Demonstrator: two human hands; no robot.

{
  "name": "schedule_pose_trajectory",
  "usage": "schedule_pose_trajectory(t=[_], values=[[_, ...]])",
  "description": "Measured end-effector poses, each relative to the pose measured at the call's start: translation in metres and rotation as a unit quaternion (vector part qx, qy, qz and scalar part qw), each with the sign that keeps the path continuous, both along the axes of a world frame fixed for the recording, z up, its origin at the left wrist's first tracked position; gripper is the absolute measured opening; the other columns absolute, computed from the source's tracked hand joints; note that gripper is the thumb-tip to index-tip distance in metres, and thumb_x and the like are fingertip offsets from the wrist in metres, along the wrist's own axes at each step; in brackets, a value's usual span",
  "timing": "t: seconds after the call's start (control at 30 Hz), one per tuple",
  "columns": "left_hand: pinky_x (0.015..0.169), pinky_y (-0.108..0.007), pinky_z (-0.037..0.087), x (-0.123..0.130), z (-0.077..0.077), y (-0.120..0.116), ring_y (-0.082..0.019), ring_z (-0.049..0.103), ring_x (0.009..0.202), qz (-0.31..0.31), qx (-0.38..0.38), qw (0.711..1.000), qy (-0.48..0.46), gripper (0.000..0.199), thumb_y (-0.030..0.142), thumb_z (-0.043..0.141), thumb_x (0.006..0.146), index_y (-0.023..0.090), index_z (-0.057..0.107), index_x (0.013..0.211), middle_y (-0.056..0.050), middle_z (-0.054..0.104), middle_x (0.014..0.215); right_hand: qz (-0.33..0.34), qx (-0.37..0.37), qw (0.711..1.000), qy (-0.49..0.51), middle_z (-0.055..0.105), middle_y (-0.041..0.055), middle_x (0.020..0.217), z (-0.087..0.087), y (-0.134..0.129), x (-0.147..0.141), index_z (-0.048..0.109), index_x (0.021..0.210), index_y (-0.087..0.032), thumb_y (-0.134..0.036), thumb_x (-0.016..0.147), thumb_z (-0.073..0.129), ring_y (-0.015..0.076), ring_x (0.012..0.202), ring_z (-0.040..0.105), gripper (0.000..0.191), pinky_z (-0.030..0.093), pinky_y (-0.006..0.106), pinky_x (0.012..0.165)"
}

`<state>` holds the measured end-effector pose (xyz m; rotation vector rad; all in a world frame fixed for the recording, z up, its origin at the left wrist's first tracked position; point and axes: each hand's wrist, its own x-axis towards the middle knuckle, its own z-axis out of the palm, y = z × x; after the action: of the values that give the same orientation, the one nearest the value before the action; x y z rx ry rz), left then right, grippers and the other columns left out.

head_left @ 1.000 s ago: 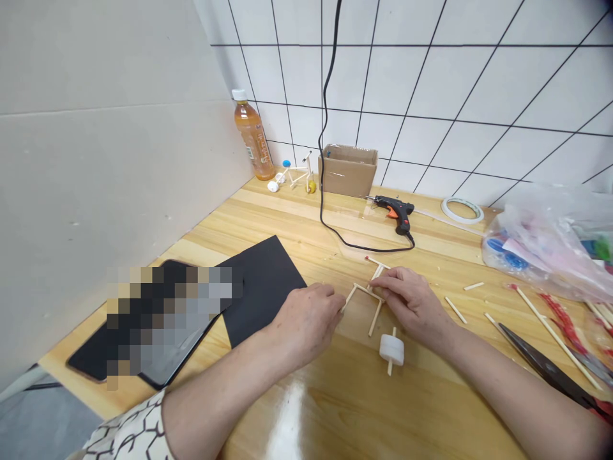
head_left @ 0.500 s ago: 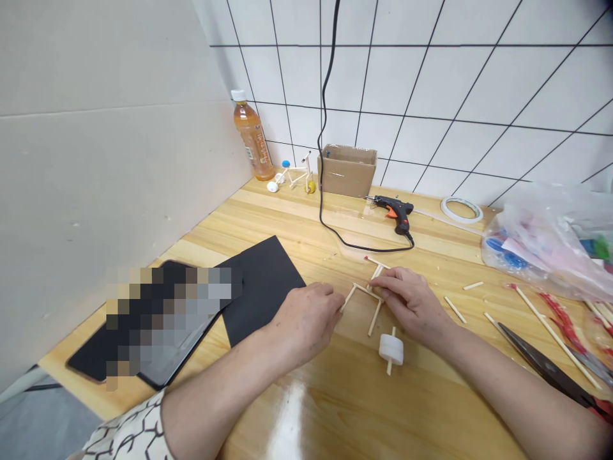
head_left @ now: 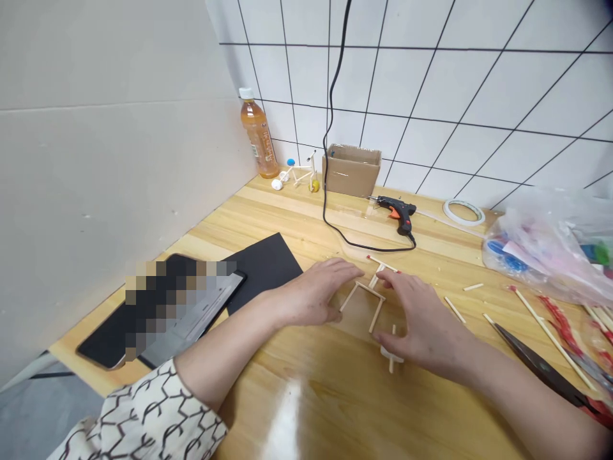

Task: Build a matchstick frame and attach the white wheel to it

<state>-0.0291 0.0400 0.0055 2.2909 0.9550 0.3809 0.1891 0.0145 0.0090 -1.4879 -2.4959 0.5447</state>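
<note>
Our left hand (head_left: pixel 313 295) rests open, fingers flat and holding nothing, just beside a wooden stick frame (head_left: pixel 370 291) on the desk (head_left: pixel 268 409). Our right hand (head_left: pixel 421 326), fingers spread and empty, sits at its 4 o'clock — a hot glue gun (head_left: pixel 395 214) lies at 12.

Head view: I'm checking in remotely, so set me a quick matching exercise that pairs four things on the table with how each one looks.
Things:
1. Stick frame
2. Glue gun
3. Cardboard box
4. Scissors

Looks:
A. Dark blade, red at the handle end
B. Black body, orange trigger
C. Pale wooden sticks
D. Brown, open top

Pairs: 1-C, 2-B, 3-D, 4-A
</note>
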Motion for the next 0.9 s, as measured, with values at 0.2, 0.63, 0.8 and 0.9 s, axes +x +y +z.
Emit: schedule_pose_trajectory(t=[0.2, 0.63, 0.8, 0.9], values=[[0.097, -0.041, 0.037, 0.003, -0.002, 0.014, -0.029, 0.043, 0.117, -0.025, -0.006, 1.0, 0.008, 0.075, 0.012, 0.072, 0.056, 0.013, 0.044, 0.125, -0.014, 0.05, 0.125, -0.002, 0.005, 0.999, -0.044, 0.054, 0.0115, 0.115, -0.003, -0.004, -0.006, 0.042, 0.12, -0.019, -0.038, 0.063, 0.066, 0.0301, 0.106, 0.047, 0.064, 0.036, 0.044, 0.087], [0.093, -0.041, 0.038, 0.002, -0.006, 0.019, -0.027, 0.047, 0.111, -0.04, -0.004, 0.999, -0.006, 0.075, 0.013, 0.074, 0.054, 0.018, 0.045, 0.124, -0.011, 0.054, 0.118, -0.01, 0.014, 0.998, -0.065, 0.055, 0.0134, 0.113, -0.012, -0.004, -0.006, 0.037, 0.128, -0.014, -0.041, 0.061, 0.068, 0.0309, 0.104, 0.048, 0.079, 0.039, 0.044, 0.084], [0.092, -0.04, 0.039, 0.002, -0.007, 0.02, -0.026, 0.048, 0.109, -0.042, -0.007, 0.999, -0.009, 0.074, 0.012, 0.073, 0.055, 0.018, 0.045, 0.123, -0.01, 0.055, 0.115, -0.015, 0.006, 0.998, -0.061, 0.056, 0.0127, 0.112, -0.012, -0.004, -0.008, 0.036, 0.128, -0.015, -0.041, 0.061, 0.067, 0.0305, 0.103, 0.049, 0.077, 0.039, 0.043, 0.084], [0.092, -0.039, 0.04, 0.001, -0.008, 0.02, -0.026, 0.048, 0.109, -0.045, -0.007, 0.999, -0.012, 0.071, 0.012, 0.072, 0.056, 0.019, 0.046, 0.122, -0.009, 0.055, 0.114, -0.023, -0.001, 0.998, -0.062, 0.056, 0.0125, 0.111, -0.011, -0.003, -0.009, 0.037, 0.126, -0.015, -0.04, 0.062, 0.067, 0.0302, 0.102, 0.049, 0.075, 0.04, 0.043, 0.084]])
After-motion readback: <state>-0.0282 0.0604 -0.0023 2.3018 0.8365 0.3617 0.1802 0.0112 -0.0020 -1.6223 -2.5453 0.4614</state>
